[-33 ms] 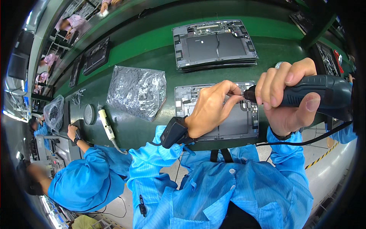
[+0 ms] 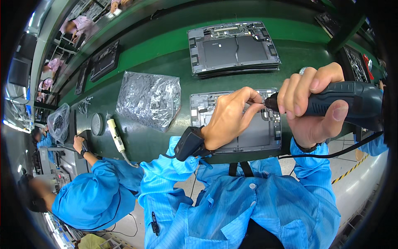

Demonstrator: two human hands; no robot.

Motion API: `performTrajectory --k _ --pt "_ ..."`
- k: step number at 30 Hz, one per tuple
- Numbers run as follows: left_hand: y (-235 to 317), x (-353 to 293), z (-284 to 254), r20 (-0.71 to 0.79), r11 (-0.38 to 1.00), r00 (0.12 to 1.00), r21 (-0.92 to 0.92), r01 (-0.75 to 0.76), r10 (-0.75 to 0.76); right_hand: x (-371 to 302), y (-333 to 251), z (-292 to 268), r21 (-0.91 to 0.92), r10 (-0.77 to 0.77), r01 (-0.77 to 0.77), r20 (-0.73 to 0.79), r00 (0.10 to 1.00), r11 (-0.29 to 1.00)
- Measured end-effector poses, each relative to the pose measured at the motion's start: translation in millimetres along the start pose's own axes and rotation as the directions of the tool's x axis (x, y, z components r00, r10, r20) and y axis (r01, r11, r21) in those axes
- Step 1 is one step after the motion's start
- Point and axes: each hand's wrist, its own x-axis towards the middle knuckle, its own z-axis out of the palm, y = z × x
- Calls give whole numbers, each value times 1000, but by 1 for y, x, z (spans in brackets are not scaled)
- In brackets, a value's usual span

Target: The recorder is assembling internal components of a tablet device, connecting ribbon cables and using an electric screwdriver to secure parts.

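Note:
My right hand (image 2: 309, 103) is wrapped around a dark electric screwdriver (image 2: 348, 99), held nearly level with its nose pointing left. The thumb lies along the near side of its body. At that nose, my left hand (image 2: 230, 116) pinches thumb and forefinger together; whatever is between them is too small to make out. Below both hands lies an opened laptop base (image 2: 257, 139), its grey inner side with battery and circuit parts facing up. My left hand covers part of its middle. A black cable (image 2: 331, 156) runs past my right wrist.
Behind the laptop base stands a stack of similar opened bases (image 2: 234, 50). To the left are a clear bag of dark parts (image 2: 149, 99), a cream-coloured electric screwdriver (image 2: 116, 135) and a round dish (image 2: 96, 124). A co-worker in blue (image 2: 93, 193) sits at the left.

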Motion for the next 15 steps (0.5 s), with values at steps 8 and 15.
performTrajectory --k 8,15 --pt "-6 2 6 25 998 999 -39 50 -49 0 8 -2 -39 -2 3 18 1000 999" --pt "-2 11 4 -117 995 993 98 19 -8 1 25 -21 6 -33 34 -44 998 999"
